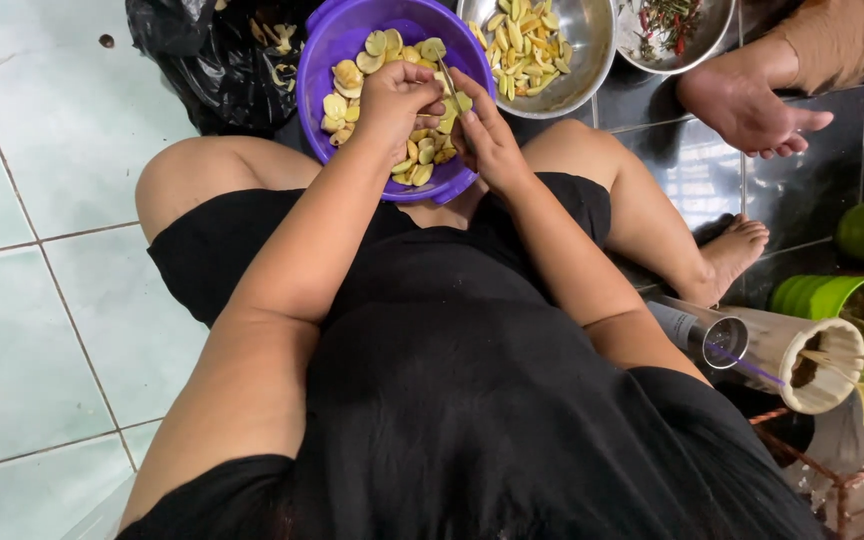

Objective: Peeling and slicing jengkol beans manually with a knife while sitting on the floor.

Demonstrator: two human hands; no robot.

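left hand pinching 1 seed over purple bowl | right hand gripping small knife, pared pieces drop in | steel bowl just right

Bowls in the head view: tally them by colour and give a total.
Purple plastic bowl, under the person's left hand and right hand: 1
Silver metal bowls: 2
Total: 3

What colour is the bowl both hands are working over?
Purple bowl, holding pale yellow slices; clearest in the head view.
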